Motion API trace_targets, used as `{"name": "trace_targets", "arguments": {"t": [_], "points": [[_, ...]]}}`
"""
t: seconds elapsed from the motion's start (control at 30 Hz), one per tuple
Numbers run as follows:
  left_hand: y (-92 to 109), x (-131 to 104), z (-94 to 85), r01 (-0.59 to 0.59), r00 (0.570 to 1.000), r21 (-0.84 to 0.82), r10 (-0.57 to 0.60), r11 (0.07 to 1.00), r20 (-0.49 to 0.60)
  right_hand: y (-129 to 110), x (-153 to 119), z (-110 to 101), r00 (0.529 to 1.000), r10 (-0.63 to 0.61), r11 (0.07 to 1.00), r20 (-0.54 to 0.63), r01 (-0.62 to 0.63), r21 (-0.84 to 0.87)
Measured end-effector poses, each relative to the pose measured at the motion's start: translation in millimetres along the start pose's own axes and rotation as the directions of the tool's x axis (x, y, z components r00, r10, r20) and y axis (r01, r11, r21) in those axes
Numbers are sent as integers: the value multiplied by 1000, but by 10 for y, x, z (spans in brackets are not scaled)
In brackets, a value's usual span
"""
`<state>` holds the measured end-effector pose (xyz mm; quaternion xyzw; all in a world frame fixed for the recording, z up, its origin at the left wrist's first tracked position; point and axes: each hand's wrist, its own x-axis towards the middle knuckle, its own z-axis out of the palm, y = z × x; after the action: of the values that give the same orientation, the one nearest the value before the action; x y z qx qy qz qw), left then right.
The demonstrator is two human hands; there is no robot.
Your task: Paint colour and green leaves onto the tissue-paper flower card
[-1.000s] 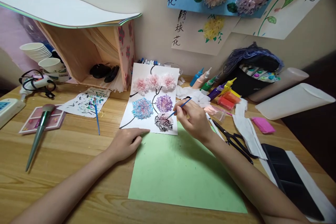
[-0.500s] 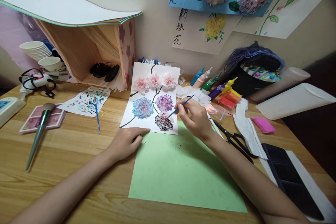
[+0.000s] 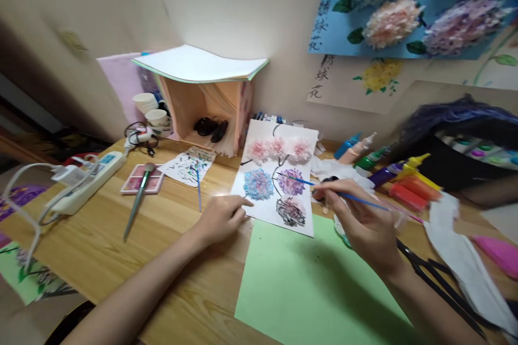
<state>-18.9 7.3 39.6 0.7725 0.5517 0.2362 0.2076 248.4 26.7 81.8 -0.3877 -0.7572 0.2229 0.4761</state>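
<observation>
My right hand (image 3: 362,220) holds a thin blue paintbrush (image 3: 351,197), its tip hovering over the purple flower on a white sheet (image 3: 267,209) with several fluffy paper flowers glued on. My left hand (image 3: 220,218) rests with fingers curled on the sheet's lower left corner, pinning it to the wooden desk (image 3: 105,242). A light green paper (image 3: 307,296) lies in front of the sheet, under my right forearm.
Black scissors (image 3: 435,275), paint bottles (image 3: 384,164) and white tissue (image 3: 461,259) lie to the right. On the left are a second blue brush (image 3: 198,190), a makeup brush (image 3: 137,202) on a pink palette, a power strip (image 3: 87,180), paper cups (image 3: 151,110) and a wooden box (image 3: 206,113).
The view has swung left, so everything sits further right in frame. My right hand lifted the brush off the black-and-pink flower and turned it more level. The left hand stayed on the sheet.
</observation>
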Motion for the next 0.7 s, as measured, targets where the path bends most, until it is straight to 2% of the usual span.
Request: {"name": "trace_targets", "arguments": {"t": [0.03,0.07,0.13,0.17,0.2,0.23,0.27,0.33,0.4,0.47,0.57,0.7], "points": [[-63,-3,-173,99,987,1,-98,995,-128,-47,-12,48,1000,24,1000,18,-25,17],[-146,-14,-358,215,948,3,-208,977,-242,-97,-19,124,998,44,998,46,-45,35],[-366,-59,-709,484,779,33,-414,874,-471,-206,-14,363,989,71,994,132,-80,67],[-493,-88,-851,583,698,61,-461,810,-547,-261,-1,526,980,68,994,189,-84,75],[-624,-117,-960,650,648,93,-487,754,-586,-314,20,715,967,59,994,246,-79,73],[-753,-145,-1033,684,648,152,-498,714,-577,-362,47,923,953,39,995,300,-63,72],[-872,-168,-1072,698,673,224,-514,680,-532,-401,78,1144,945,8,997,327,-34,73],[-1061,-198,-1070,703,685,259,-533,663,-496,-441,146,1597,932,-54,997,359,34,63],[-1175,-212,-1017,700,696,274,-545,659,-468,-427,212,2011,918,-99,995,383,97,27],[-1223,-219,-967,691,711,289,-549,663,-440,-376,268,2336,910,-142,985,389,167,-32],[-1235,-230,-936,672,733,303,-550,675,-401,-300,317,2622,904,-175,969,391,227,-92],[-1253,-243,-924,648,758,312,-544,695,-361,-273,316,2734,890,-197,958,411,263,-111]]}}
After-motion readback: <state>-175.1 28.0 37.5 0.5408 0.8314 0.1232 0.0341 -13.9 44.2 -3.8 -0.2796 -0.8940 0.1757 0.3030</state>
